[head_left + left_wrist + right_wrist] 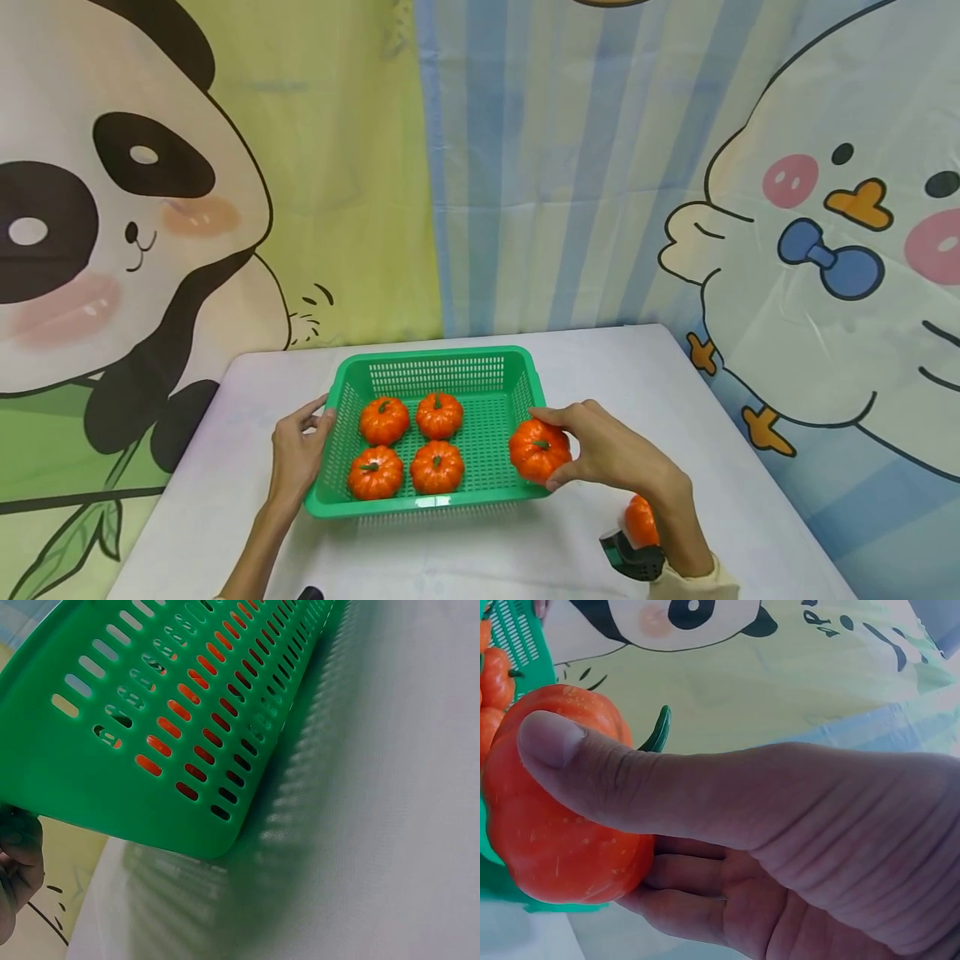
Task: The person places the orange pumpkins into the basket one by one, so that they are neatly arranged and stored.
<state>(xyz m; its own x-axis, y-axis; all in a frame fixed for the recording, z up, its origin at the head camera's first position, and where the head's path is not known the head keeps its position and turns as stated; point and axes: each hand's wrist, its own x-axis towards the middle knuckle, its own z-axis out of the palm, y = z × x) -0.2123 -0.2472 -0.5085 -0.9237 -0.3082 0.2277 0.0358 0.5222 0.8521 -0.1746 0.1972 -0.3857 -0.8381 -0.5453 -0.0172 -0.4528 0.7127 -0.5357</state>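
Note:
A green plastic basket point(480, 360) with slotted walls sits on the white table. Inside, on its left half, are several small orange pumpkins with green stems, among them a front-left pumpkin point(375, 473) and a back-right pumpkin point(439, 415). My left hand point(294, 457) holds the basket's left rim; in the left wrist view only part of that hand point(19, 862) shows. Between thumb and fingers my right hand point(611, 446) grips another pumpkin point(540, 451) at the basket's right side. The right wrist view shows the thumb lying across this held pumpkin point(570, 817).
One more pumpkin point(641, 522) lies on the table point(720, 467) right of the basket, partly hidden by my right forearm. A black wrist device point(633, 558) sits beside it. Behind the table hangs a cartoon-printed curtain point(517, 167).

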